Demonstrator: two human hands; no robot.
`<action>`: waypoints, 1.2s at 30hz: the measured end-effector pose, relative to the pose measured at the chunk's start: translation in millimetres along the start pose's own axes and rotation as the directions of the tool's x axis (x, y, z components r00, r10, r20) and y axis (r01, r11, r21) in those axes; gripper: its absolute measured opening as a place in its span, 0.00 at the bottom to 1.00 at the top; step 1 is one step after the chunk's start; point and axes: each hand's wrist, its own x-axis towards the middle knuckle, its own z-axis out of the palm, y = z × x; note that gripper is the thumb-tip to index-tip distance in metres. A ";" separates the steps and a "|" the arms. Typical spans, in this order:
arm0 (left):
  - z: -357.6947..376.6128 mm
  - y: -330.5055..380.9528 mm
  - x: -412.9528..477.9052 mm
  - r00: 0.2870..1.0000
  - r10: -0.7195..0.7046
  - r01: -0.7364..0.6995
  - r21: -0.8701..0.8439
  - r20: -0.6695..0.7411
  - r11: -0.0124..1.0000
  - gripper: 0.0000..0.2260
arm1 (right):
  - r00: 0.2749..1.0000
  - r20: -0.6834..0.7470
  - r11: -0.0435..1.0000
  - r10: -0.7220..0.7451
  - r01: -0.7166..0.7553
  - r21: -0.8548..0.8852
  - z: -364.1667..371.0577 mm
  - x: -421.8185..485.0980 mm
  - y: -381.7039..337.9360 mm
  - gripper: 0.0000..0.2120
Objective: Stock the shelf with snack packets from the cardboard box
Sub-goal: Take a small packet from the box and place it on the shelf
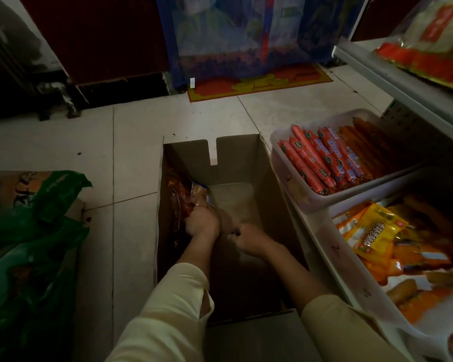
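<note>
A pale tiled floor (141, 142) lay under the open cardboard box (262, 163), beside the shelf (403, 82); my left hand (203, 222) gripped clear, reddish snack packets (191, 197) against the box's left wall; my right hand (249, 239) was curled tight, its contents hidden; dim light blurred the packets' print.

Can't read my left hand (203, 221) grip: fingers buried in snack packets (186, 197). Green bag (37, 231) at 9 o'clock cut off by frame.
</note>
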 end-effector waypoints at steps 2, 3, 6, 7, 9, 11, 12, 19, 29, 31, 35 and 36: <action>4.1 5.4 0.6 0.998 0.065 -0.065 0.016 -0.005 0.998 0.15 | 1.000 -0.011 1.000 0.018 -0.018 0.019 1.1 3.4 1.3 0.14; 7.7 8.1 1.4 0.995 0.100 -0.100 0.052 -0.006 0.994 0.16 | 0.999 -0.012 0.999 0.034 -0.033 0.038 2.0 5.6 1.9 0.14; 11.4 21.6 -3.6 0.970 0.242 -0.234 0.275 0.005 0.932 0.24 | 0.997 -0.003 0.991 0.082 -0.082 0.108 0.3 5.9 2.3 0.13; 14.0 26.7 -4.5 0.957 0.290 -0.278 0.335 0.013 0.900 0.25 | 0.994 -0.015 0.987 0.104 -0.101 0.128 -2.4 6.0 2.6 0.12; 18.7 37.2 -6.8 0.927 0.374 -0.351 0.449 0.040 0.822 0.24 | 0.984 -0.045 0.968 0.170 -0.158 0.197 -8.0 10.0 6.0 0.10; 19.7 44.6 -9.2 0.897 0.437 -0.400 0.537 0.064 0.743 0.19 | 0.976 -0.065 0.954 0.206 -0.186 0.233 -13.0 12.5 6.7 0.10; 21.4 47.5 -8.6 0.885 0.459 -0.415 0.565 0.070 0.713 0.17 | 0.974 -0.065 0.952 0.217 -0.197 0.235 -14.3 15.7 7.9 0.12; 32.2 63.0 -4.5 0.846 0.512 -0.497 0.572 0.151 0.653 0.14 | 0.946 -0.092 0.912 0.311 -0.270 0.310 -17.0 30.8 26.3 0.19; 57.1 51.0 -11.3 0.731 0.574 -0.656 0.612 0.370 0.441 0.17 | 0.905 -0.177 0.865 0.387 -0.290 0.410 -14.3 35.6 30.5 0.18; 53.3 48.9 -13.2 0.739 0.560 -0.659 0.579 0.375 0.481 0.15 | 0.911 -0.182 0.875 0.371 -0.277 0.398 -13.3 35.3 30.0 0.18; 37.3 33.6 -5.2 0.859 0.430 -0.511 0.443 0.276 0.737 0.16 | 0.930 -0.132 0.876 0.342 -0.264 0.404 -13.4 33.9 23.3 0.18; 29.8 27.0 -2.9 0.899 0.377 -0.439 0.428 0.224 0.790 0.18 | 0.934 -0.128 0.878 0.333 -0.258 0.403 -12.7 34.3 21.5 0.18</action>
